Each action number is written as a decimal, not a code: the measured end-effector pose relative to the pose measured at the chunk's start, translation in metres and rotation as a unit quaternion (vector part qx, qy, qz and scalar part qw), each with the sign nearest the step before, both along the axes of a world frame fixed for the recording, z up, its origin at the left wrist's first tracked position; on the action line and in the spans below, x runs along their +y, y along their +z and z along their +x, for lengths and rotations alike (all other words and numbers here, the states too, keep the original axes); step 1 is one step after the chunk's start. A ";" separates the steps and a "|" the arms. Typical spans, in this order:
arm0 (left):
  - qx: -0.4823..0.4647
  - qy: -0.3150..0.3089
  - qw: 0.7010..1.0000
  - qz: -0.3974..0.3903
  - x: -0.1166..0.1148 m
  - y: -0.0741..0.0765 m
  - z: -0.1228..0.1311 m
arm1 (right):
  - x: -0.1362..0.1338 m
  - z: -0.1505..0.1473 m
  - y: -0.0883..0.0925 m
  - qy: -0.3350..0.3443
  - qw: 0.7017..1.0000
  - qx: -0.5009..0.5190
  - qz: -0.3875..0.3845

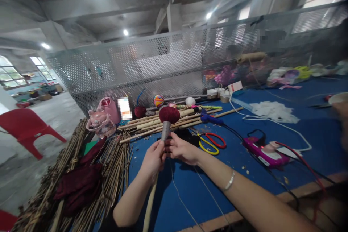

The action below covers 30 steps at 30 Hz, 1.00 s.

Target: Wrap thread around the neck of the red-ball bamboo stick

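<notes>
My left hand (152, 157) grips a pale wooden stick (150, 203) held tilted, its lower end toward me. On top sits a dark red fabric ball (169, 115) with a grey wrapped neck (165, 130) beneath it. My right hand (181, 148) is against the neck from the right, fingers curled in and thumb raised. Thin thread (178, 190) hangs below the hands in two strands, one running down from under my right hand; its upper end is hidden by my fingers. Scissors (212, 143) with a red and a yellow handle lie just beyond my right hand.
Loose wooden sticks (152, 123) and a blue glue gun (210, 117) lie behind the hands. A purple power strip (268, 154) with cables is at right. Bundled twigs (114, 181) and dark red cloth (80, 185) fill the left. A perforated metal screen (146, 67) stands behind the table.
</notes>
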State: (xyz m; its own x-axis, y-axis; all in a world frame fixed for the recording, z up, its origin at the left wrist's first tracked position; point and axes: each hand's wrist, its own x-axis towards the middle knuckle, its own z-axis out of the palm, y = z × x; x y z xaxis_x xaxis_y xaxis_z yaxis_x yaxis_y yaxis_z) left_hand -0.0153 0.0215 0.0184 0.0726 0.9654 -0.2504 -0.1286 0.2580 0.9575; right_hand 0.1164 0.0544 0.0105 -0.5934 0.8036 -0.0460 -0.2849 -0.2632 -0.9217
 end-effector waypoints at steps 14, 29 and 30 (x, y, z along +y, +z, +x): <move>0.052 0.066 0.996 0.007 0.006 -0.012 0.011 | 0.013 -0.014 -0.023 -0.103 0.994 0.038 -0.019; -0.070 0.055 0.993 -0.078 0.000 -0.019 0.007 | 0.010 -0.005 -0.014 -0.051 0.993 -0.107 -0.014; -0.100 0.051 0.990 -0.087 0.000 -0.018 0.006 | 0.010 -0.005 -0.014 -0.052 0.994 -0.098 -0.011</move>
